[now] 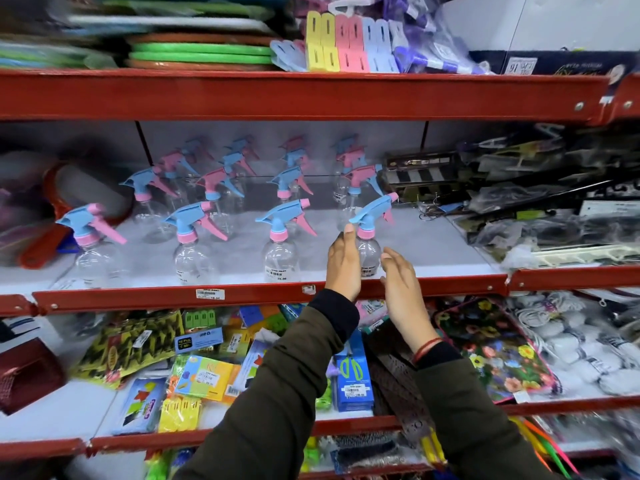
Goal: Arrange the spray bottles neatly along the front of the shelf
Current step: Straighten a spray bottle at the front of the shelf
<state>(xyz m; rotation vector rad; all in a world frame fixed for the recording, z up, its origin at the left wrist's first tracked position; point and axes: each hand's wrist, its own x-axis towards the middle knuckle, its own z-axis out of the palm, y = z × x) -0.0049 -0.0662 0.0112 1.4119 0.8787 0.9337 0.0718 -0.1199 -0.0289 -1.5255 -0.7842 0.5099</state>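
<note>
Several clear spray bottles with blue and pink trigger heads stand on the middle shelf (270, 296). Along its front edge stand a left bottle (91, 252), a second bottle (192, 252), a third bottle (280, 252) and a rightmost bottle (369, 249). More bottles (221, 188) stand in rows behind them. My left hand (343, 266) rests flat against the left side of the rightmost bottle. Just right of that bottle is my right hand (403, 292), fingers spread, holding nothing.
Black packaged goods (540, 199) crowd the shelf's right end, and a red-rimmed item (59, 199) sits at its left. The lower shelf holds coloured packets (204, 372), a floral pouch (495, 348) and white bundles (581, 344). Sponges (339, 43) and mats lie on the top shelf.
</note>
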